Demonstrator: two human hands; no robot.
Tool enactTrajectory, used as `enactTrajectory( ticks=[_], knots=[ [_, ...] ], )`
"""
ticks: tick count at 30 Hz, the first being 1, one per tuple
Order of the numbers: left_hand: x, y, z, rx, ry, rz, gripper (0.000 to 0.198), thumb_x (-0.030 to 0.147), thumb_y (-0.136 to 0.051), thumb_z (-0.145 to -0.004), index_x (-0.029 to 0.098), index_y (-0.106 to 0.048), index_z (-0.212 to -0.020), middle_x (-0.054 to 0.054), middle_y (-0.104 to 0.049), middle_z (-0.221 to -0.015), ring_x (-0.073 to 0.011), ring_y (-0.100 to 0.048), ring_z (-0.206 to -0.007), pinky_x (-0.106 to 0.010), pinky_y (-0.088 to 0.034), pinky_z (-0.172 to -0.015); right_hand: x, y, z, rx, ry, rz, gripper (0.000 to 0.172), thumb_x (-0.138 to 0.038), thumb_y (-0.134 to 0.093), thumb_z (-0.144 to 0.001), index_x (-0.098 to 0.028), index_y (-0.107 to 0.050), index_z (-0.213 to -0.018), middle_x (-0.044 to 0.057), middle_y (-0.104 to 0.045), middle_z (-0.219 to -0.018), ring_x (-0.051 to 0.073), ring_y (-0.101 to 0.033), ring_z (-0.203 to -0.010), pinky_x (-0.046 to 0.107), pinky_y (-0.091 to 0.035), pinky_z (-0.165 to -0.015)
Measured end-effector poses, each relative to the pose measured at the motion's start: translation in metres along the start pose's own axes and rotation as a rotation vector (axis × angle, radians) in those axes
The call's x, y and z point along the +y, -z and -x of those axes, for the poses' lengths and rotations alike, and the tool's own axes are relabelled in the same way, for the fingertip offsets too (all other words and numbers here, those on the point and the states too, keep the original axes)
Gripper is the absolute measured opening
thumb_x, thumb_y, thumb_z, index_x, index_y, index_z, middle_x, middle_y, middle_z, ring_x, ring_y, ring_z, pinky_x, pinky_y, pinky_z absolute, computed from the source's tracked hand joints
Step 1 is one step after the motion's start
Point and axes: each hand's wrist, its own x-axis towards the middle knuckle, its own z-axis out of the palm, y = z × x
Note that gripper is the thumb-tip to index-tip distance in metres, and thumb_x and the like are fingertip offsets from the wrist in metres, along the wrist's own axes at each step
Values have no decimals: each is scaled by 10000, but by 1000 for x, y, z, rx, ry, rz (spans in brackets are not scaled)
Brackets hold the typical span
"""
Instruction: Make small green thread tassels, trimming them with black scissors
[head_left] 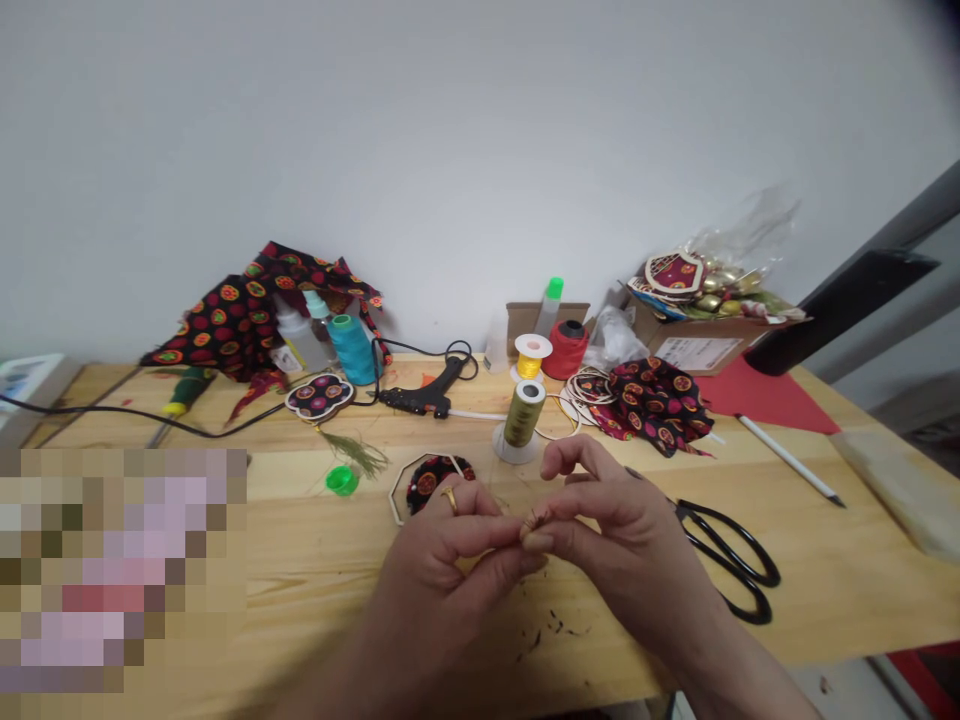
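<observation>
My left hand [461,545] and my right hand [619,520] meet over the front of the table, fingertips pinched together. Between them shows a tiny, dark gold, frayed piece [534,521], too small to name. Behind my left hand lies an octagonal wooden frame [396,492] with a round of black patterned fabric [426,478], partly covered by the hand. An olive thread spool [523,414] stands just beyond my fingers. Black-handled scissors [731,560] lie to the right, their blades hidden by my right hand. Dark scraps [555,622] are scattered below.
A glue gun [424,392] with its cable lies at the back. Teal [355,350], yellow [531,358] and red [568,350] thread spools stand nearby. Patterned cloth [225,320], a green cap [342,481], a full carton [697,345] and a white pencil [791,460] surround the work area.
</observation>
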Motion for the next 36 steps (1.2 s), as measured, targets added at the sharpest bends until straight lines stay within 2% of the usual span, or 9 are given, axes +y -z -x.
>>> enactTrajectory(
  ticks=[7,12,16,19,21,23,28,33,36],
  knots=[
    [4,0,0,-51,-25,41,268,280,-600,-823,221,-696,-580,28,-439,-603,-146,-443,-634,-273,-353,-621,0,0,-1,-32,2,-83,149,-111,-745,-676,-254,-761,-637,21,-512,-894,177,-510,-905,316,-427,-829],
    [2,2,3,-102,-13,111,241,272,-569,-846,224,-715,-661,22,-455,-642,-148,-448,-662,-271,-358,-626,3,-2,-2,-49,4,-148,130,-123,-767,-668,-250,-765,-643,14,-522,-882,159,-515,-893,281,-431,-819],
    [-2,2,5,-86,7,199,222,262,-586,-840,240,-713,-659,22,-467,-673,-148,-446,-701,-266,-365,-663,8,-5,-2,-52,-1,-230,88,-171,-775,-681,-257,-767,-665,3,-547,-864,145,-536,-884,254,-443,-802],
    [-5,1,5,-33,50,254,201,258,-608,-828,244,-718,-660,22,-466,-688,-149,-446,-726,-262,-369,-679,15,-9,-1,-61,-19,-342,149,-233,-773,-703,-301,-760,-834,-10,-632,-901,144,-577,-912,259,-452,-840],
    [-7,0,4,26,67,298,169,258,-634,-807,249,-730,-668,20,-470,-701,-152,-450,-749,-261,-375,-697,21,-11,1,-97,-46,-432,239,-310,-725,-761,-324,-718,-999,-3,-689,-965,153,-608,-938,281,-469,-856],
    [-8,0,3,83,72,338,134,254,-658,-785,255,-749,-686,12,-478,-736,-161,-455,-807,-266,-383,-751,26,-15,2,-131,-78,-460,232,-357,-641,-833,-307,-700,-1052,15,-718,-1004,158,-631,-948,295,-485,-858],
    [-12,-3,1,187,74,405,102,245,-694,-753,246,-765,-679,-4,-463,-853,-174,-463,-908,-268,-399,-817,26,-20,3,-190,-96,-408,163,-235,-608,-848,-258,-741,-940,-9,-725,-858,127,-629,-857,235,-481,-803],
    [-16,-7,2,192,73,475,105,244,-701,-757,246,-781,-689,-26,-527,-1013,-188,-470,-1064,-227,-421,-855,22,-22,3,-247,-145,-435,149,-131,-634,-778,-211,-750,-728,-55,-565,-579,75,-484,-578,174,-410,-569],
    [-17,-6,4,171,95,532,117,236,-699,-766,230,-782,-684,-34,-607,-1082,-192,-481,-1128,-210,-413,-894,25,-22,3,-204,-134,-402,143,-129,-659,-757,-220,-762,-718,-54,-553,-567,78,-457,-564,185,-382,-545]
  ],
)
